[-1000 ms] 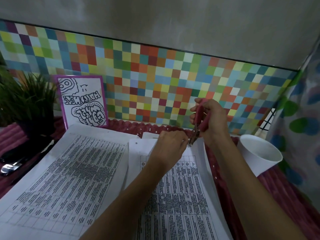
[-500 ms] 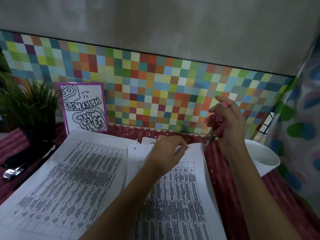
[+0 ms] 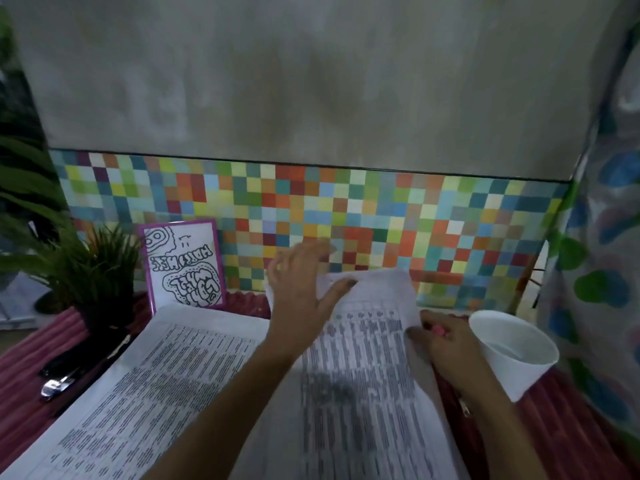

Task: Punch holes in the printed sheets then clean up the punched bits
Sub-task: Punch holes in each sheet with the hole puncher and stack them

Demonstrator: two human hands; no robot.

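Two printed sheets lie side by side on a red ribbed mat (image 3: 31,403). My left hand (image 3: 298,296) pinches the far edge of the right sheet (image 3: 363,368) and holds it raised off the mat, thumb on the printed face, fingers behind it. The sheet's top stands curled up in front of the tiled wall. My right hand (image 3: 446,348) rests at that sheet's right edge and grips the pink hole punch (image 3: 438,329), of which only a bit of pink handle shows. The left sheet (image 3: 156,393) lies flat. No punched bits can be made out in the blur.
A white foam cup (image 3: 512,358) stands just right of my right hand. A purple-framed drawing (image 3: 183,268) leans on the tiled wall behind the sheets. A potted plant (image 3: 93,275) and a black tool with a metal tip (image 3: 65,372) sit at the left.
My right hand has dropped with the punch from above the sheet's top corner to its right edge. My left hand has lifted the sheet's far edge. The camera has tilted upward.
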